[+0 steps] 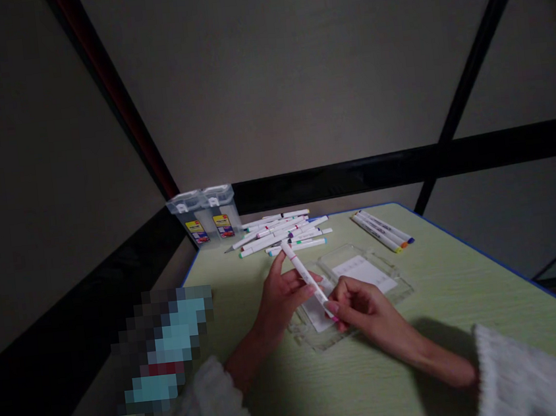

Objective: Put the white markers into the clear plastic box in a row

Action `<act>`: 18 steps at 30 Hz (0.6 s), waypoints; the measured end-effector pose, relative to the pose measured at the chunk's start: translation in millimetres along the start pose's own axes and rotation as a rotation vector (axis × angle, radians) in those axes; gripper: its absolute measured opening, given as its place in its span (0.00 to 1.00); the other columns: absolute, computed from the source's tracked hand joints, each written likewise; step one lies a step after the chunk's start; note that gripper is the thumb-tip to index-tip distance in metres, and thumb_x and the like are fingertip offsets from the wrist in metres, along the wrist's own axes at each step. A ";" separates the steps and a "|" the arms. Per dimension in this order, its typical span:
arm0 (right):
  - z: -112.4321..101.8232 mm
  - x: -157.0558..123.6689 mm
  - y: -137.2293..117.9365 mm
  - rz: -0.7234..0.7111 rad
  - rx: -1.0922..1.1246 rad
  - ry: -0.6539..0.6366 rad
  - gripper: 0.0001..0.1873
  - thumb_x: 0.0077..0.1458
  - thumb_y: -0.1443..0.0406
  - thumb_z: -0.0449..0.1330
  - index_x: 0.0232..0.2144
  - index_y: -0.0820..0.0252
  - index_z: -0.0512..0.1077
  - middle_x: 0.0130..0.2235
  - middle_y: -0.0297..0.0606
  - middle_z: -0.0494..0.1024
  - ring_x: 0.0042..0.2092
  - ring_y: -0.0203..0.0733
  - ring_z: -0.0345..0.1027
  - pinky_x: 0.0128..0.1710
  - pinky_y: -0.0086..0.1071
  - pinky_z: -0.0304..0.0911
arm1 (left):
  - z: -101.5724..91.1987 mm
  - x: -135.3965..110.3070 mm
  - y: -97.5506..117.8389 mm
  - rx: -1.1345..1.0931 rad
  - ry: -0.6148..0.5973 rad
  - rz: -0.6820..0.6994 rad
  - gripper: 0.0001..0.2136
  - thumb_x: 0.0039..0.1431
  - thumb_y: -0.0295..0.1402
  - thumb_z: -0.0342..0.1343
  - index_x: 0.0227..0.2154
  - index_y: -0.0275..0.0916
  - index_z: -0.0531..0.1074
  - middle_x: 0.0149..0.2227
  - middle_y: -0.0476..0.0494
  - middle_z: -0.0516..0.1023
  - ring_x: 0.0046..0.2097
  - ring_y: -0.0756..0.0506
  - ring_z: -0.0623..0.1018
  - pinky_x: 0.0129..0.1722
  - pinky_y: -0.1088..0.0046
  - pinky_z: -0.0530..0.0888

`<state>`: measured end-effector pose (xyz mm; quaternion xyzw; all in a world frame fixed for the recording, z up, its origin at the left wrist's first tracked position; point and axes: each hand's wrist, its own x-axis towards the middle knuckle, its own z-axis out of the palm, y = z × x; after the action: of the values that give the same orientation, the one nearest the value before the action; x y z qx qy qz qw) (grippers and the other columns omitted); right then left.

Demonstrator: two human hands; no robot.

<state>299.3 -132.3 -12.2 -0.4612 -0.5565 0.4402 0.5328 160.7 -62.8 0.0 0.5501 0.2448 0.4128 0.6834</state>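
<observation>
Head view — I see the left hand [282, 293] and right hand [362, 302] clamped on a slim white marker [298, 265] above the clear plastic case [403, 285] — the marker's lettering [306, 276] too blurred to read.

My held marker [301, 270] hangs over the case [400, 292] on the bench [459, 295], the marker pile [280, 229] behind at twelve o'clock, two boxes [222, 210] at eleven, three markers [380, 229] at one.
</observation>
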 end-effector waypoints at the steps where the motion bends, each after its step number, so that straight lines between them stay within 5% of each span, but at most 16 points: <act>1: -0.2 0.0 1.1 -0.005 -0.011 0.001 0.19 0.47 0.54 0.58 0.19 0.59 0.56 0.17 0.26 0.62 0.19 0.29 0.55 0.20 0.25 0.50 | 0.6 -0.5 1.1 0.001 0.000 0.004 0.44 0.40 0.27 0.61 0.57 0.41 0.40 0.31 0.46 0.75 0.31 0.49 0.75 0.34 0.72 0.70; 5: -1.3 -0.3 4.7 -0.027 -0.051 -0.003 0.17 0.49 0.56 0.57 0.20 0.59 0.57 0.18 0.26 0.62 0.20 0.30 0.54 0.20 0.26 0.50 | 2.5 -1.8 5.7 -0.003 0.004 0.016 0.49 0.39 0.25 0.62 0.58 0.46 0.33 0.32 0.48 0.74 0.30 0.51 0.75 0.32 0.75 0.70; 11: -2.6 -3.3 1.0 -0.070 -0.192 -0.040 0.13 0.49 0.60 0.57 0.22 0.59 0.58 0.20 0.28 0.62 0.23 0.32 0.56 0.23 0.26 0.53 | 1.4 -0.7 7.9 0.039 0.023 -0.015 0.48 0.37 0.26 0.63 0.58 0.45 0.38 0.30 0.49 0.73 0.29 0.51 0.74 0.30 0.76 0.70; 18: -11.3 -8.7 -0.3 -0.316 -0.539 -0.139 0.08 0.52 0.64 0.55 0.24 0.60 0.62 0.23 0.30 0.66 0.25 0.32 0.60 0.25 0.26 0.56 | -4.9 2.2 4.7 0.071 -0.017 -0.042 0.46 0.36 0.26 0.62 0.57 0.43 0.40 0.30 0.49 0.72 0.30 0.51 0.73 0.32 0.75 0.70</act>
<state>310.6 -140.9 -13.0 -0.4624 -0.7529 0.2192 0.4138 156.6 -58.0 3.4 0.5723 0.2650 0.3844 0.6741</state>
